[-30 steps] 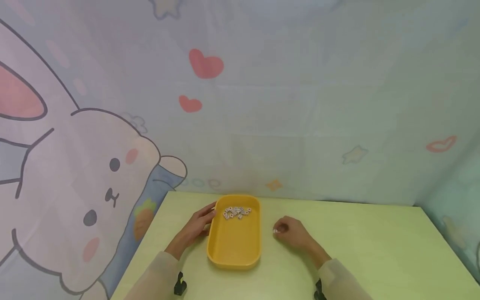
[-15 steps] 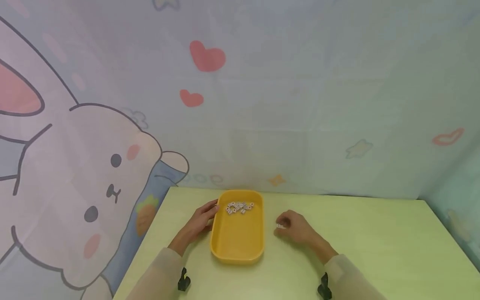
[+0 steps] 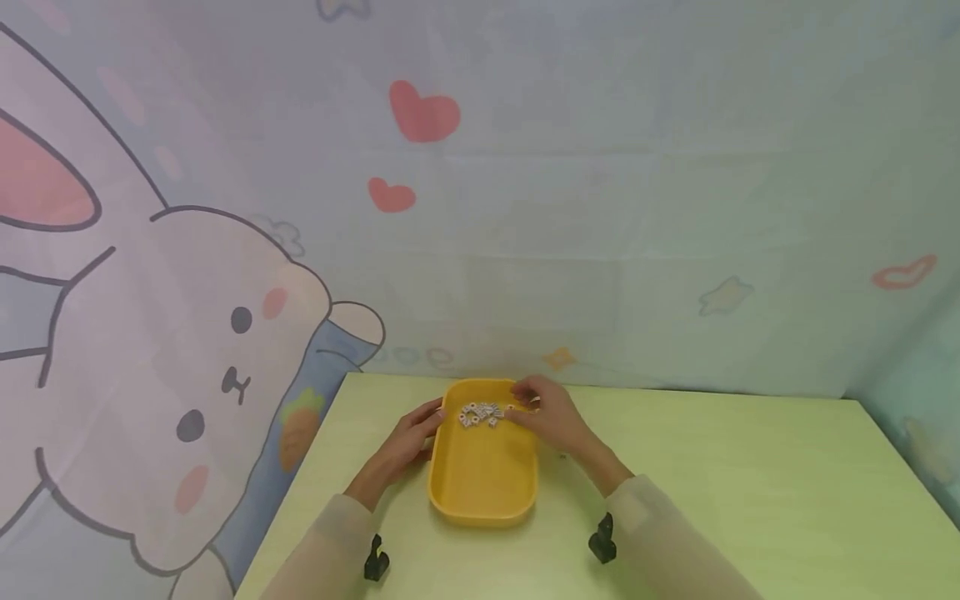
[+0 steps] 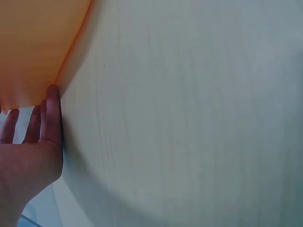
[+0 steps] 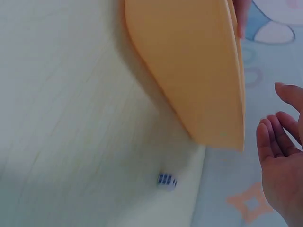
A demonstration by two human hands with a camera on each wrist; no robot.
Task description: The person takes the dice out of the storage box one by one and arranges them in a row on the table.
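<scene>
A yellow tray (image 3: 483, 479) holds several small white dice (image 3: 480, 414), bunched near its far end. My left hand (image 3: 405, 443) rests against the tray's left side, its straight fingers on the outer wall in the left wrist view. My right hand (image 3: 553, 417) reaches over the tray's right rim, close to the dice at that side. Seen from the right wrist, its thumb and fingers are apart and slightly bent, with nothing visible between them. One die (image 5: 167, 180) with dark pips lies on the table to the right of the tray; my right wrist mostly covers it in the head view.
The light green table (image 3: 750, 483) extends to the right. Behind it hangs a cloth backdrop (image 3: 600, 208) printed with hearts, stars and a large rabbit. Black camera mounts (image 3: 602, 540) sit at both wrists.
My right hand has left the die beside the tray and moved left and away from me, over the tray's rim. My left hand stays at the tray's left side. The head view has shifted slightly.
</scene>
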